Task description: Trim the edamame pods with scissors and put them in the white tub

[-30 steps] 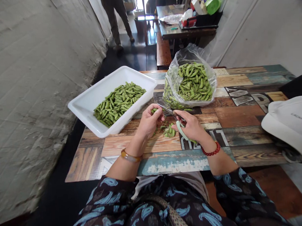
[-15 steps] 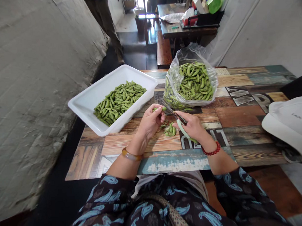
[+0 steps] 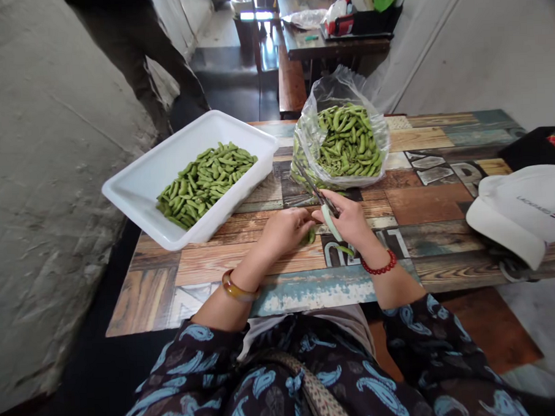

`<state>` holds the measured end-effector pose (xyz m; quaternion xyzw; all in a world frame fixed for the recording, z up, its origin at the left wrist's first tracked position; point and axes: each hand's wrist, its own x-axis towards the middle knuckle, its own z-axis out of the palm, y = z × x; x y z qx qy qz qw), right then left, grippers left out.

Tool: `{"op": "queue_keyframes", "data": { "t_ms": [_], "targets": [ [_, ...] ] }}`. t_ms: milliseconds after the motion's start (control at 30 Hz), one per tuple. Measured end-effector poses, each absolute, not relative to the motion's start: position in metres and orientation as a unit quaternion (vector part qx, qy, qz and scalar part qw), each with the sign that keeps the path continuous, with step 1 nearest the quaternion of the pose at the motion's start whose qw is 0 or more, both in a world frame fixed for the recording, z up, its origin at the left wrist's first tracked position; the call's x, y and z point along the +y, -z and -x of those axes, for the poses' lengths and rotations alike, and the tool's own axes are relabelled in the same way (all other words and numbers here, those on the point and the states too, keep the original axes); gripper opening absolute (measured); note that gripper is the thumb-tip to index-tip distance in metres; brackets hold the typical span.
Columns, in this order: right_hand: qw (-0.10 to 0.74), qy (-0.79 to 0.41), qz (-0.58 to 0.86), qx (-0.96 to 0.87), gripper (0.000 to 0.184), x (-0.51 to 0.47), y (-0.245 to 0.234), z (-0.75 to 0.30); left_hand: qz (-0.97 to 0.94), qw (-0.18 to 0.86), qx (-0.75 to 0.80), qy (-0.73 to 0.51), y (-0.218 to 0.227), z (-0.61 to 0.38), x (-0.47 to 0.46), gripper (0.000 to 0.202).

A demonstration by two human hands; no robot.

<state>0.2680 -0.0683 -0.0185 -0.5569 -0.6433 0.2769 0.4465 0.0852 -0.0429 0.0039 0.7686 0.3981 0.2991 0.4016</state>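
My right hand (image 3: 347, 220) is closed around a pair of scissors (image 3: 328, 221) with pale green handles; the dark blades point up and away toward the plastic bag. My left hand (image 3: 285, 233) is low over the table, fingers curled and pressed together beside a small heap of pods and trimmings (image 3: 311, 236). Its fingertips are mostly hidden, so what they hold cannot be made out. Green soybean pods (image 3: 207, 181) lie in a white plastic tub (image 3: 142, 177) at the left. More pods (image 3: 352, 140) fill an open clear plastic bag (image 3: 308, 124) beyond my right hand.
The patchwork wood table (image 3: 443, 204) carries a white cap (image 3: 521, 209) at the right. A person's dark-trousered legs (image 3: 133, 61) stand beyond the tub by the wall. Further back are a bench (image 3: 291, 81) and another table (image 3: 293, 38) with boxes and bags.
My left hand has gone from holding a pod near the scissor blades down to the small heap, palm turned downward. The person at the back left has come closer. The view has shifted slightly.
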Motion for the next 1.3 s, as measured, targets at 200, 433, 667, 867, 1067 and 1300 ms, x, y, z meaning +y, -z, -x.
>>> {"op": "queue_keyframes", "data": {
  "t_ms": [200, 433, 667, 867, 1067, 1300],
  "targets": [
    [0.447, -0.262, 0.564, -0.643, 0.054, -0.069, 0.016, -0.266, -0.796, 0.304, 0.448, -0.270, -0.002, -0.089, -0.050, 0.021],
    [0.437, -0.267, 0.566, -0.646, 0.054, -0.067, 0.022, -0.268, -0.822, 0.272, 0.458, -0.200, -0.001, -0.081, -0.042, 0.013],
    [0.450, -0.275, 0.556, -0.643, 0.054, -0.068, 0.022, -0.270, -0.674, 0.518, 0.386, -0.357, -0.012, -0.072, -0.033, 0.012],
    [0.428, -0.301, 0.534, -0.664, 0.055, -0.073, 0.013, -0.265, -0.526, 0.657, 0.352, -0.409, -0.021, -0.065, -0.032, 0.021],
    [0.426, -0.260, 0.522, -0.691, 0.052, -0.074, 0.012, -0.264, -0.475, 0.670, 0.363, -0.440, -0.016, -0.067, -0.032, 0.036],
    [0.393, -0.173, 0.490, -0.758, 0.051, -0.073, 0.013, -0.267, -0.489, 0.616, 0.394, -0.476, -0.016, -0.064, -0.028, 0.032]
  ]
}}
